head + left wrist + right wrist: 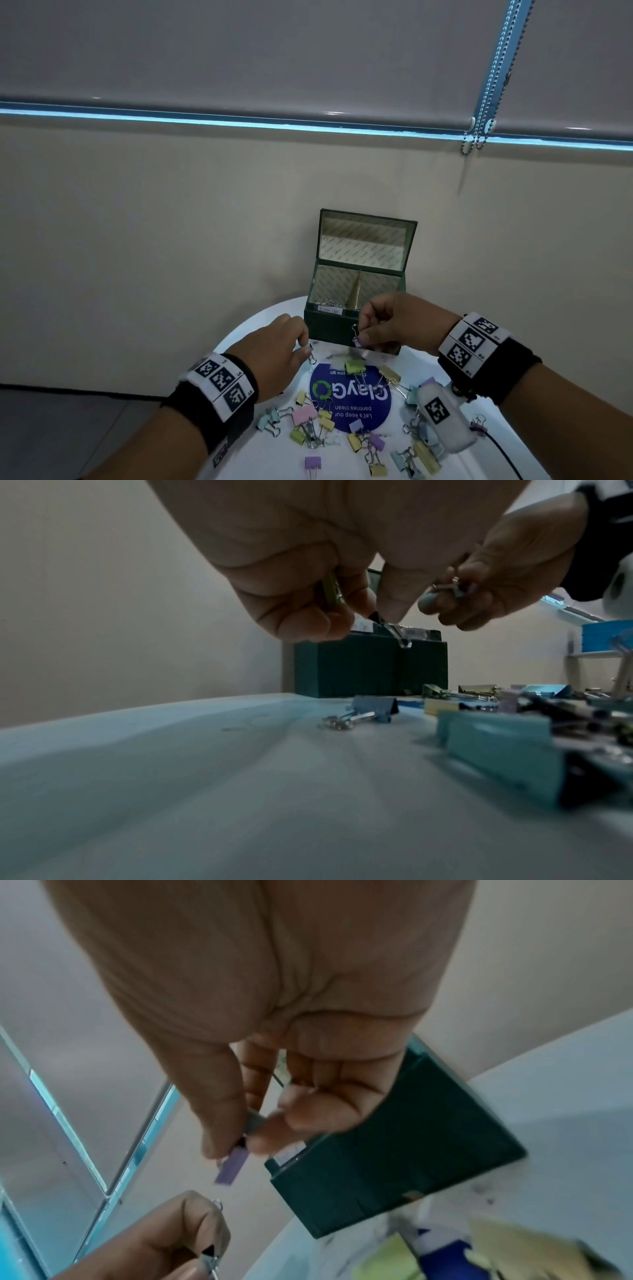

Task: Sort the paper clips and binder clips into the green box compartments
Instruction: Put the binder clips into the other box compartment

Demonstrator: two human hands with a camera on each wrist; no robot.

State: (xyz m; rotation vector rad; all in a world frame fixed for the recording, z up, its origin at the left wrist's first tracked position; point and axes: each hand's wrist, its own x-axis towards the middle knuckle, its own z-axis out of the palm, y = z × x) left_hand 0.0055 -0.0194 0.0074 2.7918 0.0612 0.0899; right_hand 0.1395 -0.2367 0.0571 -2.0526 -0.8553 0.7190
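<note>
Both hands (274,353) (394,322) pinch binder clips (357,337) before green box (329,329).

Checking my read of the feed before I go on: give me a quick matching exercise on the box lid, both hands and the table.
Things:
1. green box lid
2. right hand
3. left hand
4. white table

States:
a. strewn with loose binder clips
b. pinches a purple binder clip
c. open
d. pinches a small dark clip

Pairs: 1-c, 2-b, 3-d, 4-a
</note>
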